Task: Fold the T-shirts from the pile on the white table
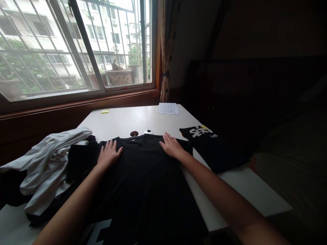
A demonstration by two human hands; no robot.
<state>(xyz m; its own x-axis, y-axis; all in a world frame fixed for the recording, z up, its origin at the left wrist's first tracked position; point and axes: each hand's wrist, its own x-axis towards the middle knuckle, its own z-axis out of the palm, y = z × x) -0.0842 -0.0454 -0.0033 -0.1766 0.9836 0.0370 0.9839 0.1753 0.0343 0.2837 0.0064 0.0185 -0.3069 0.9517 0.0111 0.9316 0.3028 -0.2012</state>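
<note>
A black T-shirt (145,177) lies spread out on the white table (122,120), its collar toward the window and its lower part reaching the near edge. Flat on its left shoulder rests my left hand (109,153), fingers spread. My right hand (171,145) lies on the right shoulder area, fingers stretched out and pointing away from me. Neither hand grips the cloth. Part of a light grey print (100,229) shows at the shirt's lower left.
White and black clothes (51,163) are heaped on the left. A folded black shirt with white lettering (217,146) lies on the right. Papers (168,108), a yellow note (105,111), a round desk hole (134,133) and its white ring-shaped cover (148,131) are farther back, below a barred window (102,44).
</note>
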